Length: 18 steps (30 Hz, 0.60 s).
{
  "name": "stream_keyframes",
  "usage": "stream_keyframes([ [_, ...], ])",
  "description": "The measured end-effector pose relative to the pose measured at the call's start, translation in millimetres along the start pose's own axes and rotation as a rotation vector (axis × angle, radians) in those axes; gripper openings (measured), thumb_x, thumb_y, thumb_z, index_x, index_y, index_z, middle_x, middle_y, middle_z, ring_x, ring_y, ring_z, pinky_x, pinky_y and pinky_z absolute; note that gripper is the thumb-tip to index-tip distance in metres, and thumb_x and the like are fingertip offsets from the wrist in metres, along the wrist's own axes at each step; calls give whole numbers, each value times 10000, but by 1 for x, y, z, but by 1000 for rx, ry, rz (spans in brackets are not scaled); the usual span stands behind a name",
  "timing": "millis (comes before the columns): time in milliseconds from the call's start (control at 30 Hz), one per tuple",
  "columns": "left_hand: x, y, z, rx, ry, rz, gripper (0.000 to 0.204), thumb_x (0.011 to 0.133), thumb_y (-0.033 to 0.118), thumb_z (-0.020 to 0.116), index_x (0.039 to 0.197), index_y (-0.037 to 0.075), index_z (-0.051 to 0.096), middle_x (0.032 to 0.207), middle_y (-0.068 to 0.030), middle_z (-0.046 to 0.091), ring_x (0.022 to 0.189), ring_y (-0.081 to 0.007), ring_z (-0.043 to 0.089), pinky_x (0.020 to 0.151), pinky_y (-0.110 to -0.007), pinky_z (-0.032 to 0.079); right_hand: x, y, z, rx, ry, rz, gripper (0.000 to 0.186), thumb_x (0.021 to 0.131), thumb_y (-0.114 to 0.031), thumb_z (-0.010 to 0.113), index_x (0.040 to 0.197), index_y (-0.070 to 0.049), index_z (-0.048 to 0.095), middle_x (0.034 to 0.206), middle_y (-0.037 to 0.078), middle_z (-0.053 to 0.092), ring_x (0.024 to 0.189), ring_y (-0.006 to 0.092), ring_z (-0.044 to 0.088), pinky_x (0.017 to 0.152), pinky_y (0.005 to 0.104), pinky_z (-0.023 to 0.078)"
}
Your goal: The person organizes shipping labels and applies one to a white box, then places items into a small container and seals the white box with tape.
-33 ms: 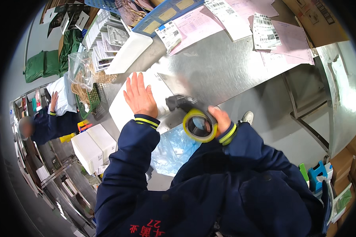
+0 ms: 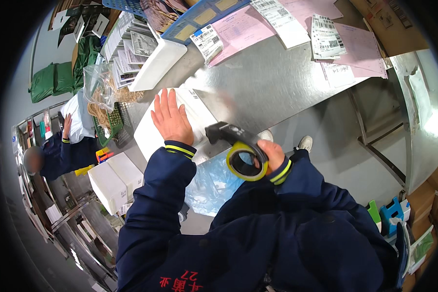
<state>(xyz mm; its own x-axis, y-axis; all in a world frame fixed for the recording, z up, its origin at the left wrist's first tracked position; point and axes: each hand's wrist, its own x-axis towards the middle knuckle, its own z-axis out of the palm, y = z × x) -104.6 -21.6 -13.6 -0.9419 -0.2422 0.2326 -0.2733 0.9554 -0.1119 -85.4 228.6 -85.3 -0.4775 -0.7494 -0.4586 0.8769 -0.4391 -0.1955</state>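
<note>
My left hand (image 2: 174, 119) lies flat on a white box (image 2: 148, 131) at the edge of the metal table, its fingers stretched out and spread. In my right hand (image 2: 272, 155) is a black tape dispenser (image 2: 233, 134) with a yellow-rimmed roll of tape. The dispenser's head points left toward the box's right side, a little apart from it as far as I can see. Below the table edge, between my forearms, hangs a blue translucent plastic bag (image 2: 211, 187).
Shipping labels (image 2: 280, 22) and pink sheets (image 2: 241, 29) cover the metal table's (image 2: 272, 90) far side. A white bin of cards (image 2: 160, 63) and a green basket (image 2: 113, 127) stand left. Another white box (image 2: 114, 180) sits lower left. A co-worker (image 2: 70, 153) handles a white bag.
The tape dispenser has tilted and shifted slightly down and to the right with my right hand. My left hand stays in place on the box.
</note>
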Motion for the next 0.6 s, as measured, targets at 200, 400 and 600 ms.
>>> stream_keyframes([
  [200, 8, 5, -1, -230, -49, 317, 401, 835, 31, 492, 1234, 53, 463, 1116, -100, 553, 1052, -259, 519, 1057, -484, 161, -12, 46, -3, 64, 30, -76, 313, 892, -236, 518, 1059, 26, 554, 914, 55, 619, 769, 111, 571, 716, 241, 455],
  [400, 69, -52, 12, -362, -102, 580, 289, 798, 43, 561, 1087, 63, 561, 711, -67, 622, 664, -198, 606, 1041, -455, 243, -13, 52, 7, -2, 81, -168, 315, 887, -231, 525, 1061, 30, 555, 920, 55, 619, 769, 110, 574, 723, 242, 460],
  [600, 5, -255, 55, -252, -183, -499, 656, 877, 570, 290, 931, 32, 662, 845, -155, 656, 885, -298, 607, 807, -375, 428, 1, 67, 26, 24, 75, -132, 294, 866, -271, 537, 970, 0, 583, 746, 35, 598, 569, 101, 527, 529, 216, 438],
])
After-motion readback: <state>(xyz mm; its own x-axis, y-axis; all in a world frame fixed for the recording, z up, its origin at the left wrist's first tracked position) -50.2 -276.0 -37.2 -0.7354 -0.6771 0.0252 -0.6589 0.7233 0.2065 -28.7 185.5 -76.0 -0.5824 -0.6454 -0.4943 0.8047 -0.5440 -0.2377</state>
